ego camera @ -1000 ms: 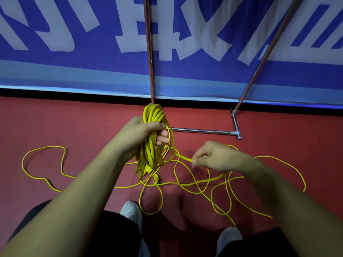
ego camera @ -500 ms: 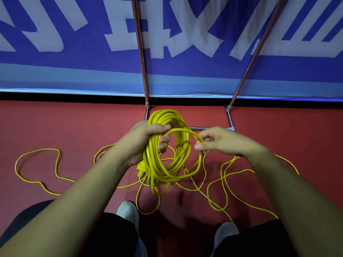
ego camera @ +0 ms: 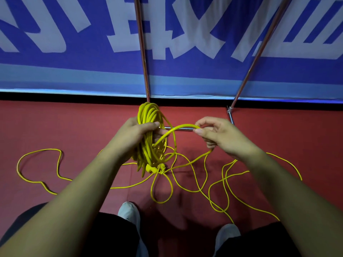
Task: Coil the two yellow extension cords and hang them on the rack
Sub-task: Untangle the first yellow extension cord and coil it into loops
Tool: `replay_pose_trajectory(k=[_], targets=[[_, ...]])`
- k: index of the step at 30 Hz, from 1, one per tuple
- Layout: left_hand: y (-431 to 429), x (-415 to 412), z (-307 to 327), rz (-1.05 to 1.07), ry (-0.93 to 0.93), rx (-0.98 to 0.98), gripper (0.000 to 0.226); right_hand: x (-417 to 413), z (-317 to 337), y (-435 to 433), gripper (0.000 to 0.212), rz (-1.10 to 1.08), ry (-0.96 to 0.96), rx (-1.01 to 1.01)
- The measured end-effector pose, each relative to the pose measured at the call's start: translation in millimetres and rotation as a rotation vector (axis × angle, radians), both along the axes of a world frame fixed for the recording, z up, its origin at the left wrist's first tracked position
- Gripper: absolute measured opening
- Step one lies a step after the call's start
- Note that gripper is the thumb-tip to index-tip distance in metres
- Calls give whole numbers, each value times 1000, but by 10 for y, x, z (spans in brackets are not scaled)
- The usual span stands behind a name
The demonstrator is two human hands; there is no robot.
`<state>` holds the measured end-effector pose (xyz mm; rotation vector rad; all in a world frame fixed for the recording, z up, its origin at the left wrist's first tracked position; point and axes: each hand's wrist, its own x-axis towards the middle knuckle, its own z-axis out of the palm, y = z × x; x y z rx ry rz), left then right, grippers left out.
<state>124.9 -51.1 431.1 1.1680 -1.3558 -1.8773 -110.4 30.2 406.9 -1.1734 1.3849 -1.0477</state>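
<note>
1. The left hand [ego camera: 137,134] has its grip wrapped round the coil [ego camera: 148,149] of yellow cord, with the fingers curled over the bundled turns near their top. The thumb side is hidden from where I stand.
2. The coil hangs edge-on. Its long axis runs away from the person, towards the rack [ego camera: 142,52] standing against the banner [ego camera: 55,34]. The bottom of the coil dangles above the floor [ego camera: 74,127].
3. The right hand [ego camera: 219,138] is off to the right of the coil, level with the left hand's grip and apart from it. Thumb and forefinger pinch one strand, and the other fingers are loosely curled.
4. From that pinch a short arc of cord [ego camera: 178,127] bows back to the coil, crossing in front of the rack's base bar [ego camera: 182,128]. The strand leaves below the right hand and drops to the floor.
5. The rest of the yellow cord [ego camera: 161,202] lies in loose tangled loops on the floor, both to the right and to the far left. I cannot tell which strands belong to which cord.
6. My guess is that the next turn depends on that sideways gap. The right hand would carry its strand leftward into the left grip, so the arc closes flat against the hanging turns.
</note>
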Motion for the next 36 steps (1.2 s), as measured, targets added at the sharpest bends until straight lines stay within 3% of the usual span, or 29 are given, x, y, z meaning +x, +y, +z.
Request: replay_pose_trajectory(k=[5,9,13,15,17,20,23,29,33,36], targets=[[10,-11,-21,-51,-74,-72,20,201,309,70,4,212,215,10],[5,-11,-13,-59,-185,-176,13,222,540,136,7,333,164,106],[-150,61,-69,113,-136,-160,36,-80,566,80,7,-15,322,-23],[-192,77,-115,132,-136,-163,36,-239,470,64,9,-158,387,-71],[-216,68,-166,94,-250,-230,32,-296,410,84,9,-177,426,-82],[-275,60,-283,53,-446,-321,24,-223,441,135,6,47,474,-51],[-301,46,-377,19,-527,-321,23,-66,517,199,9,349,536,39],[-207,49,-372,4,-256,-124,31,18,1021,141,9,224,480,-72],[-81,26,-197,-11,-163,-148,33,21,1650,124,12,108,480,-134],[1,-26,52,15,-108,-210,28,-20,2156,157,11,-53,356,-285]])
